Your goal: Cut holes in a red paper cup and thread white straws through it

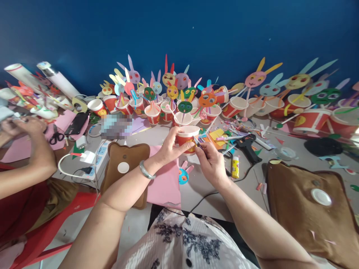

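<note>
A red and white paper cup (187,139) stands upright in my left hand (171,146), whose fingers and thumb wrap round its side. My right hand (211,161) closes on a small pointed metal tool (196,142); its tip is against or very near the cup's right side, and most of it is hidden in the fingers. Just below the cup lies a blue paper rabbit face (183,176) with pink ears. Pink paper (164,183) lies under my left wrist.
Behind stand several cups with paper rabbit heads, such as an orange one (207,98). To the right are a black glue gun (249,147), a yellow glue stick (235,167) and a brown cushion (303,216). Leftward are a power strip (98,160) and another person's hands (25,127).
</note>
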The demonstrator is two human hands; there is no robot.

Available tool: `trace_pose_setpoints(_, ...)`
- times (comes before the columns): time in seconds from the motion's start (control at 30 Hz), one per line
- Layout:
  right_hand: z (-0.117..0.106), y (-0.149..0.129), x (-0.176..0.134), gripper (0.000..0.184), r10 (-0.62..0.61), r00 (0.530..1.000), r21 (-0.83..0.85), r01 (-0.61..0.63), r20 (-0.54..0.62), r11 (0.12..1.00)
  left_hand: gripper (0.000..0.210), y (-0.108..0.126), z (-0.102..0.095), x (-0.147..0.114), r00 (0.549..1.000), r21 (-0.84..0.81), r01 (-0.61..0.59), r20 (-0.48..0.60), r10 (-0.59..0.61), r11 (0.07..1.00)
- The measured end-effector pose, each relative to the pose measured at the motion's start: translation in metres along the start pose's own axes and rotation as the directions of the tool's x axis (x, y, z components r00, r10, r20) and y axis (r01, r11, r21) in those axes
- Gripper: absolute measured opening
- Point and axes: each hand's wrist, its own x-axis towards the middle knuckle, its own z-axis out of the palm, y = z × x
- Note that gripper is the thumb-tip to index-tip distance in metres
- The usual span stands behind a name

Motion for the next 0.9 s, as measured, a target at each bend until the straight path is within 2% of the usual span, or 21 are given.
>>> trace_pose_setpoints(0.37,0.0022,0.0049,-0.0010,0.026,-0.064,0.998,-0.096,0.066,0.021,0.993,0.035,0.0039,-0.0054,0.0062,0.999,-0.041,0.035,-0.012,-0.036,0.999)
trace_pose_setpoints(0.73,-0.0013,0.0043,-0.0012,0.028,-0.072,0.997,-0.181,0.077,0.038,0.981,0.039,-0.0005,-0.0017,0.0058,0.989,-0.196,0.137,-0.030,-0.146,0.971)
trace_pose_setpoints(0.83,-0.0025,0.0032,-0.0009,0.029,-0.076,0.996,-0.196,0.084,0.045,0.977,0.036,0.0000,-0.0024,0.0054,0.993,-0.176,0.098,-0.049,-0.108,0.980)
trace_pose_setpoints(0.9,-0.0030,0.0030,-0.0007,0.028,-0.073,0.996,-0.209,0.083,0.053,0.974,0.030,0.0010,-0.0040,0.0057,0.996,-0.084,0.021,-0.081,-0.028,0.996)
